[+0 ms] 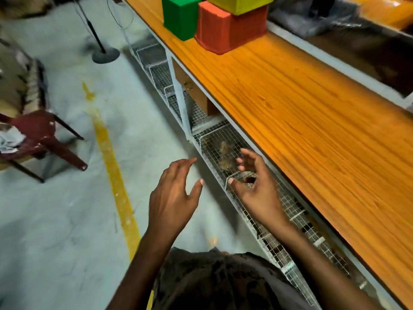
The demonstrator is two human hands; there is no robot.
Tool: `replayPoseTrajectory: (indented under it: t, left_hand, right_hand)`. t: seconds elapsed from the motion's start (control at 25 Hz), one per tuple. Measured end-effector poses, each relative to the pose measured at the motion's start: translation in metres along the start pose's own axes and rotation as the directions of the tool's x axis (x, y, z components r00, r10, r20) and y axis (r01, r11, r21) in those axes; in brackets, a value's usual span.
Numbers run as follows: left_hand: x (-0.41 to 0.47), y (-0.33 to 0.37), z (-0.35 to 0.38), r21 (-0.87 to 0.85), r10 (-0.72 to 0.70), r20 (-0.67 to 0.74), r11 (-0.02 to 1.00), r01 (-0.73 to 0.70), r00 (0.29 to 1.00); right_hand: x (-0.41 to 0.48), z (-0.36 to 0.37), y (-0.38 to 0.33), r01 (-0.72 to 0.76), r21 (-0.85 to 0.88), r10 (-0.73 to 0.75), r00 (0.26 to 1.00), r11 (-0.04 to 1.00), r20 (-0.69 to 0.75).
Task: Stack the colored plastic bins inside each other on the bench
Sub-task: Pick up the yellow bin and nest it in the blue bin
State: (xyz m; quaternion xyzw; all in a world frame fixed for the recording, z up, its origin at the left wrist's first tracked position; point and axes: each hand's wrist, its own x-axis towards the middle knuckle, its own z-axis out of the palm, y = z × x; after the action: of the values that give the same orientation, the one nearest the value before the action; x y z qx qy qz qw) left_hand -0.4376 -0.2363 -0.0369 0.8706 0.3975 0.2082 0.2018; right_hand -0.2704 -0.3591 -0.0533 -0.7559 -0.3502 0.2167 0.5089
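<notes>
Three plastic bins stand upside down at the far end of the orange wooden bench (301,104). The green bin (178,16) is on the left, the red bin (228,30) beside it on the right, and a yellow bin (241,3) rests on top of the red one. My left hand (174,198) and my right hand (257,186) hover low in front of the bench edge, far from the bins. Both hands have spread fingers and hold nothing.
A white wire-mesh shelf (223,153) runs under the bench front. A dark red chair (42,139) stands at left on the grey floor, a fan stand base (105,55) farther back. A yellow line (111,166) crosses the floor.
</notes>
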Motion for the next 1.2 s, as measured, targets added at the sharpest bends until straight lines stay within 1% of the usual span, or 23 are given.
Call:
replayPoseTrajectory:
  t: [0.16, 0.28, 0.4, 0.56, 0.72, 0.88, 1.04, 1.12, 1.2]
  left_hand:
    - [0.079, -0.022, -0.001, -0.033, -0.027, 0.000, 0.999, 0.027, 1.000]
    - [0.148, -0.048, 0.002, -0.100, 0.005, 0.003, 0.995, -0.005, 1.000]
    - [0.225, -0.081, 0.003, -0.148, 0.072, 0.035, 0.987, -0.066, 0.997]
    - [0.332, -0.119, -0.014, -0.200, 0.168, 0.054, 0.968, -0.154, 0.984]
    - [0.440, -0.141, -0.032, -0.266, 0.253, 0.070, 0.937, -0.227, 0.965]
    - [0.534, -0.137, -0.031, -0.358, 0.318, 0.072, 0.893, -0.273, 0.945]
    - [0.623, -0.120, -0.003, -0.425, 0.362, 0.059, 0.853, -0.305, 0.930]
    - [0.663, -0.108, 0.012, -0.495, 0.360, 0.061, 0.821, -0.285, 0.931]
    - [0.700, -0.095, 0.023, -0.600, 0.339, 0.097, 0.770, -0.217, 0.936]
  right_hand:
    - [0.071, 0.026, -0.011, 0.034, -0.032, -0.033, 0.999, 0.999, 0.013]
    - [0.126, 0.051, -0.019, 0.029, -0.039, -0.030, 0.999, 0.999, -0.022]
    - [0.187, 0.081, -0.027, 0.010, -0.008, -0.011, 0.994, 1.000, -0.110]
    - [0.272, 0.119, -0.052, -0.030, 0.098, 0.053, 0.968, 0.995, -0.243]
    - [0.356, 0.145, -0.087, 0.011, 0.086, 0.020, 0.936, 0.996, -0.350]
    - [0.431, 0.143, -0.107, 0.024, 0.042, -0.003, 0.897, 0.999, -0.442]
    - [0.513, 0.124, -0.108, 0.063, -0.031, -0.070, 0.843, 0.998, -0.534]
    - [0.557, 0.108, -0.106, 0.088, -0.072, -0.114, 0.804, 0.993, -0.584]
    - [0.599, 0.088, -0.108, 0.094, -0.104, -0.139, 0.761, 0.990, -0.633]
